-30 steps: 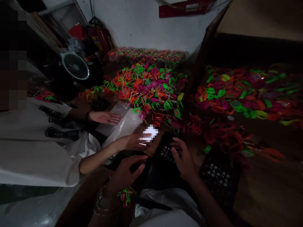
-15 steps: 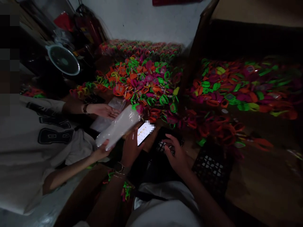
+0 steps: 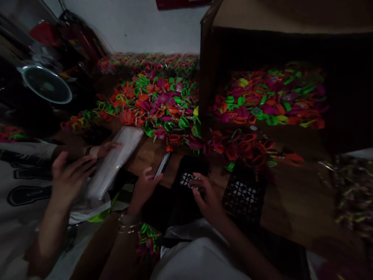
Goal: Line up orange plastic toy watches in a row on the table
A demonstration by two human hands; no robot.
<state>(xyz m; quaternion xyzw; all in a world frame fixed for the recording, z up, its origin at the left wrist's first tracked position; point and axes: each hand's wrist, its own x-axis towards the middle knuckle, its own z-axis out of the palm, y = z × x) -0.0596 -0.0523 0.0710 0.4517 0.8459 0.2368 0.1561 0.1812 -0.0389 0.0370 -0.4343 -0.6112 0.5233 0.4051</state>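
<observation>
Now a phone [image 3: 163, 165] is gripped by the left hand [image 3: 142, 188]; the right hand [image 3: 205, 194], fingers loosely spread, is rested on a black crate [image 3: 243, 194] at 3 o'clock.

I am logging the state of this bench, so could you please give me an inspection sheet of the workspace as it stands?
Surface: brown table, dim light.
Job's things: phone held edge-on in the left hand; black mesh basket under the right hand.
Clutter: heap of neon plastic pieces; more in a cardboard box; second mesh basket.
Grippers: left hand closed on the phone; right hand's fingers curled, holding nothing visible.
Cables: nothing seen.
Surroundings: a co-worker's hand by a clear plastic bag; small fan; pale wall.
</observation>
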